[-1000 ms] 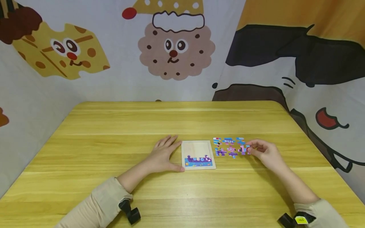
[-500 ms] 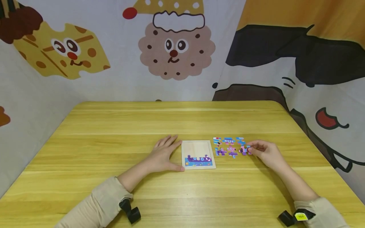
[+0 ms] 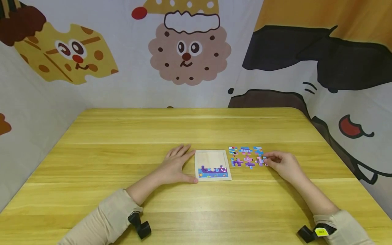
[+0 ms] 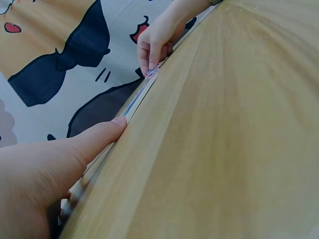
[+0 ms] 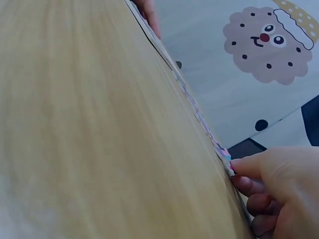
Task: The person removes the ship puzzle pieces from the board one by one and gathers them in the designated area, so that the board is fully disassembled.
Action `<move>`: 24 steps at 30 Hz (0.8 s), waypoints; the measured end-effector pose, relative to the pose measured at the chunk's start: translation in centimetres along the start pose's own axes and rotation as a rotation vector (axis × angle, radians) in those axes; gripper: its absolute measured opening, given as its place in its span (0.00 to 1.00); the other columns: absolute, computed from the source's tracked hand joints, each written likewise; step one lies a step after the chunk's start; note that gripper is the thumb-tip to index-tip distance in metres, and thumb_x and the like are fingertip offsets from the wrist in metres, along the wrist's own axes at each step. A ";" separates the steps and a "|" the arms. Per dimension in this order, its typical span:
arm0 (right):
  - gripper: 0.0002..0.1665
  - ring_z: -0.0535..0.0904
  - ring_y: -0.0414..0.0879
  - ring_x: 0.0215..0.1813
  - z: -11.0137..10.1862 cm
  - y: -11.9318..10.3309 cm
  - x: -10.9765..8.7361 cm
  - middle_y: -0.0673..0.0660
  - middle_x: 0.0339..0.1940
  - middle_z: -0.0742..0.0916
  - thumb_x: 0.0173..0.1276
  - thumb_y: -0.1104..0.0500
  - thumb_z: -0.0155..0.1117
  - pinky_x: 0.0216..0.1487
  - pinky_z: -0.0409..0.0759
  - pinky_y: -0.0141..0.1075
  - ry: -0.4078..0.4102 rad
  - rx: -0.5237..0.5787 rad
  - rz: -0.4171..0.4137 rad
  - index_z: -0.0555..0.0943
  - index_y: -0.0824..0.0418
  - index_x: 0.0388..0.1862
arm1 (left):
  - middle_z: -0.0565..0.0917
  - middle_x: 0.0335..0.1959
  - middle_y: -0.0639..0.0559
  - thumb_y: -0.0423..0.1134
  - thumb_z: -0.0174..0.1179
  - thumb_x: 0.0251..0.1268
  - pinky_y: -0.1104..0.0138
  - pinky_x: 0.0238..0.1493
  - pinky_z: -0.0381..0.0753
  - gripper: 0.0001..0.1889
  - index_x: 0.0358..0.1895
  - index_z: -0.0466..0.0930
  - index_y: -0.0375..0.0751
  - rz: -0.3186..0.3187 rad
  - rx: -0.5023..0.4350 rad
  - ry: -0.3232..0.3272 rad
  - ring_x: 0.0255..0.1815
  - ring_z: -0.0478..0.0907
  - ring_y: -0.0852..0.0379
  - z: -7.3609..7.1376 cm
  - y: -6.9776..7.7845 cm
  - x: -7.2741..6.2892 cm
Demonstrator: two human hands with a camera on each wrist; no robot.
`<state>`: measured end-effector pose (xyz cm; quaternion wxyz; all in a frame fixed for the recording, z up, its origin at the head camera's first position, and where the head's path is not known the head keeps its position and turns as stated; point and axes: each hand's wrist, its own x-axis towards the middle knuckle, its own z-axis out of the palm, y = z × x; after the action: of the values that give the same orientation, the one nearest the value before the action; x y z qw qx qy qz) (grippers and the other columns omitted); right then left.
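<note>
A square wooden puzzle board (image 3: 211, 158) lies flat on the table, its bottom rows filled with a purple and blue picture. My left hand (image 3: 175, 166) rests at the board's left side, fingers spread and thumb at the lower left corner. In the left wrist view, the thumb (image 4: 102, 137) lies along the board's edge. My right hand (image 3: 284, 165) pinches a pink and blue puzzle piece (image 3: 261, 160) between thumb and fingertips, at the right end of the loose pieces. Its fingertips hide part of that piece, also seen edge-on as a puzzle piece (image 5: 227, 155) in the right wrist view.
Several loose puzzle pieces (image 3: 245, 150) lie in two rows just right of the board. Behind the wooden table (image 3: 196, 129) hangs a cloth (image 3: 128, 95) printed with cartoon figures. Black wrist cameras (image 3: 143, 228) are strapped over both sleeves.
The piece in my right hand has turned and shifted slightly, staying by the other loose pieces. My left hand holds its place at the board.
</note>
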<state>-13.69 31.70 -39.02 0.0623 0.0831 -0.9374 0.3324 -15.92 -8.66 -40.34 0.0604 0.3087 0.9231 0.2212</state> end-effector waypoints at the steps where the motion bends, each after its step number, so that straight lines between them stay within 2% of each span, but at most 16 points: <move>1: 0.10 0.82 0.45 0.35 0.0 0.0 0.0 0.56 0.34 0.88 0.65 0.63 0.66 0.34 0.77 0.29 0.000 -0.006 -0.004 0.85 0.67 0.43 | 0.46 0.77 0.44 0.74 0.61 0.44 0.44 0.69 0.38 0.58 0.76 0.53 0.45 0.001 -0.003 0.001 0.76 0.38 0.43 0.0 0.0 0.0; 9: 0.08 0.79 0.45 0.34 0.1 -0.1 -0.1 0.51 0.30 0.85 0.62 0.64 0.69 0.35 0.76 0.32 0.010 -0.065 -0.016 0.86 0.64 0.41 | 0.45 0.77 0.45 0.74 0.61 0.44 0.44 0.69 0.37 0.58 0.76 0.53 0.45 0.001 -0.012 0.000 0.76 0.37 0.43 0.0 0.0 0.0; 16: 0.09 0.80 0.46 0.35 0.1 -0.1 -0.2 0.53 0.31 0.86 0.64 0.61 0.67 0.35 0.76 0.32 0.021 -0.057 -0.008 0.85 0.65 0.42 | 0.45 0.77 0.46 0.75 0.61 0.44 0.45 0.69 0.37 0.58 0.76 0.53 0.46 -0.010 -0.014 -0.005 0.76 0.37 0.44 0.2 0.0 0.0; 19: 0.10 0.78 0.44 0.30 0.0 -0.4 -0.3 0.55 0.32 0.87 0.66 0.60 0.66 0.28 0.74 0.32 0.052 -0.051 -0.012 0.85 0.65 0.42 | 0.44 0.77 0.46 0.75 0.60 0.44 0.45 0.70 0.36 0.58 0.76 0.52 0.46 -0.012 -0.005 -0.007 0.76 0.36 0.44 0.2 0.0 0.0; 24: 0.11 0.67 0.39 0.19 -0.3 -1.6 -0.4 0.55 0.30 0.85 0.66 0.58 0.66 0.16 0.65 0.32 0.137 -0.039 -0.019 0.85 0.65 0.42 | 0.45 0.77 0.45 0.74 0.61 0.44 0.45 0.69 0.37 0.58 0.76 0.52 0.45 -0.004 -0.008 -0.002 0.76 0.37 0.44 0.1 0.0 -0.1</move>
<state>-12.94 30.70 -37.93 0.1313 0.0679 -0.9363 0.3185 -15.83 -8.64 -40.40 0.0630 0.3067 0.9228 0.2245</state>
